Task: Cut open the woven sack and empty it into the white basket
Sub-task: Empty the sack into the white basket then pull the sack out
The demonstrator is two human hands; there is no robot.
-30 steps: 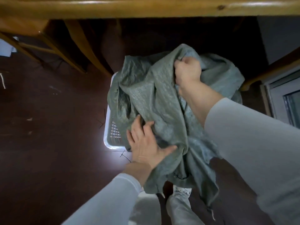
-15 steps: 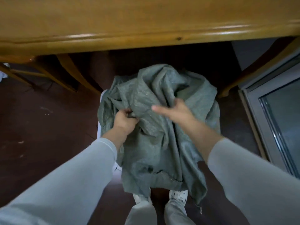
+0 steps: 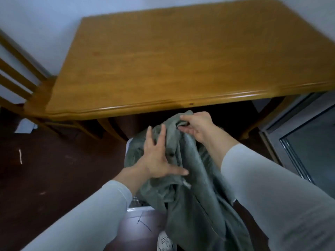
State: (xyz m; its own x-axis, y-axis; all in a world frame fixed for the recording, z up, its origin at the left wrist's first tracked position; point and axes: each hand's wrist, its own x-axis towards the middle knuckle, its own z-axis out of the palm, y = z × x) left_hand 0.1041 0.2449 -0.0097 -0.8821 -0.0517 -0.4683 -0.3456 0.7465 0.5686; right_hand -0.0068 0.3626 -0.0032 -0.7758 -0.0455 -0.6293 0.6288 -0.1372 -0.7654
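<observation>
Sack (image 3: 195, 178) hangs limp over the basket (image 3: 135, 200), long axis running from us up toward the table (image 3: 181, 60); we pinch its far top fold with the right hand (image 3: 197, 127), nearer left hand (image 3: 155, 160) spread flat on its side.

Single view, worn on your head: the wide-angle camera faces forward and steeply down. Your left hand (image 3: 155, 160) and right hand (image 3: 197, 127) sit near, mid-frame; the honey-brown wooden bench (image 3: 163, 60) fills the upper half, dark brown floor (image 3: 54, 169) lower left.
</observation>
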